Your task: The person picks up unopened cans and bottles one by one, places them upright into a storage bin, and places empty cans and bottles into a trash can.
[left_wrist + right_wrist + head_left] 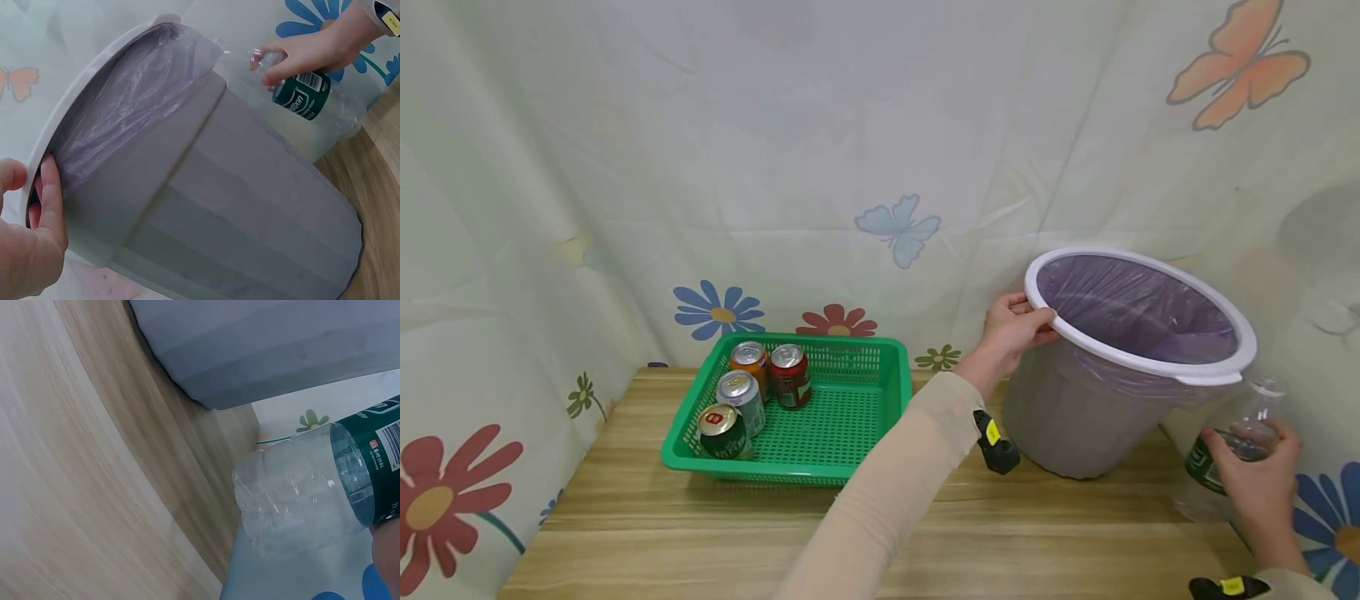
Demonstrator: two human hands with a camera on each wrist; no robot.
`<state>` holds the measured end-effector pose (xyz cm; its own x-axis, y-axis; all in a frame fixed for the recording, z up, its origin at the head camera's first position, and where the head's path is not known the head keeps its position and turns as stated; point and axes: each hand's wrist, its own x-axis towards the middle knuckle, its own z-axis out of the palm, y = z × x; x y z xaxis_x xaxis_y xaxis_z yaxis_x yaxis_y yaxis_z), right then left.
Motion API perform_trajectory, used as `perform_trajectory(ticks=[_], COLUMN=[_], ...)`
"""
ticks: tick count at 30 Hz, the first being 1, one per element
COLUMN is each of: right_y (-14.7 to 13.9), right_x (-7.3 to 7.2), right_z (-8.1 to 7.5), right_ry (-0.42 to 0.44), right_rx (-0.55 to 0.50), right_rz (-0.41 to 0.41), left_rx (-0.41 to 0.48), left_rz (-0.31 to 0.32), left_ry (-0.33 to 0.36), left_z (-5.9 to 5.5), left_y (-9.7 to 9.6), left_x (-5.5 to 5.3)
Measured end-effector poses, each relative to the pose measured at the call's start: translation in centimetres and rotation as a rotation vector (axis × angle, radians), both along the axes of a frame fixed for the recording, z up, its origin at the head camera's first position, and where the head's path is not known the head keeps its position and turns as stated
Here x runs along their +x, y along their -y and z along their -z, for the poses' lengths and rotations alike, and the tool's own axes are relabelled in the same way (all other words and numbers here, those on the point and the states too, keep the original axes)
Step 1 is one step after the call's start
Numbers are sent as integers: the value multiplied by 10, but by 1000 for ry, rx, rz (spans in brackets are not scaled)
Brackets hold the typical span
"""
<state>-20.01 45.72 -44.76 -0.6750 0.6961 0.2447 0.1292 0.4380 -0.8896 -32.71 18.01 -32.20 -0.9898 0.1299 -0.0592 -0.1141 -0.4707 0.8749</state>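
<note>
A grey trash can with a white rim ring and a thin purple liner bag stands at the right of the table, leaning in the head view. My left hand grips the rim at its left side, thumb outside and fingers tucked under the ring in the left wrist view. To the right of the can, my right hand holds a clear plastic bottle with a green label round its middle. The bottle's lower part shows in the right wrist view, close to the can's base; no liquid is visible in it.
A green plastic basket sits left of the can. Several drink cans stand along its left side, among them an orange can and a red can. Flower-printed curtain hangs behind the wooden table and at its sides.
</note>
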Motion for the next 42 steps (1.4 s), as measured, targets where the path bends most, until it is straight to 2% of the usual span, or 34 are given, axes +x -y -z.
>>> perform_trajectory(ticks=[6, 13, 18, 23, 26, 30, 33, 38, 42], right_y=[-6, -7, -7, -10, -17, -28, -27, -14, -19], right_x=[0, -1, 3, 4, 2, 1, 3, 14, 13], right_z=[-6, -18, -28, -35, -32, -29, -37, -57, -59], right_ry=[69, 82, 132, 98, 44, 34, 75, 84, 48], right_rx=[22, 50, 71, 100, 127, 175, 207, 221, 247], right_rz=[26, 43, 42, 23, -4, -13, -6, -49, -75], left_rx=[3, 5, 3, 7, 7, 10, 11, -1, -4], left_rz=[-4, -4, -4, -3, -1, 2, 2, -4, -9], left_ry=[-3, -5, -2, -4, -2, 1, 2, 5, 5], left_z=[1, 0, -1, -1, -1, -2, -2, -1, 0], left_y=[0, -1, -1, -1, -1, 0, 0, -1, -1], left_x=[0, 0, 0, 1, 1, 2, 1, 0, -1])
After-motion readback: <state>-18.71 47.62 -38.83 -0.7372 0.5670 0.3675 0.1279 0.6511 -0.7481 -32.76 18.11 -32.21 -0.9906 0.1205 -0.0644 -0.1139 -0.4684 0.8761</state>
